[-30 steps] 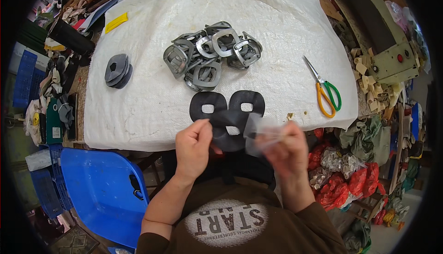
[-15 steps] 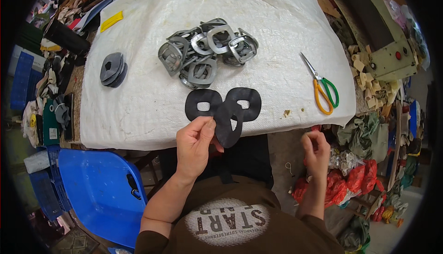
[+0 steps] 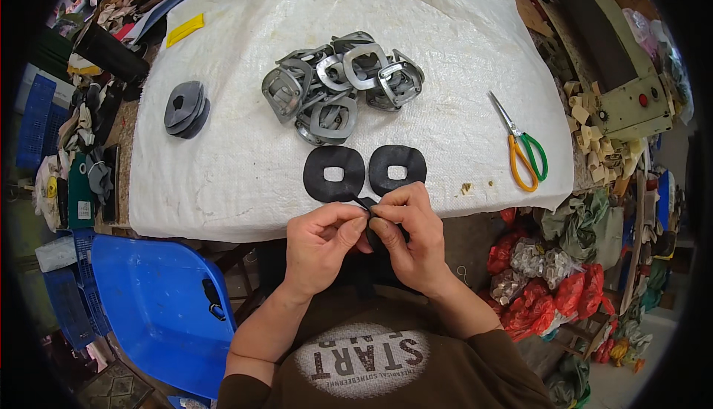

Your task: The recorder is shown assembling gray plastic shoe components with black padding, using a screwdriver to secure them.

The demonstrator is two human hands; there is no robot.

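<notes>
Grey disc stack near the left edge of the white-covered table; left hand, thumb and fingers pinched on a black piece at the near edge; right hand, likewise pinching it; scissors near the right edge.

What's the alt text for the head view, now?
A person's left hand and right hand pinch a mostly hidden black piece at the near edge of a white woven sheet. Beyond, two flat black square-holed rings lie side by side before a heap of grey metal frames, with stacked grey rings left and scissors right.
</notes>
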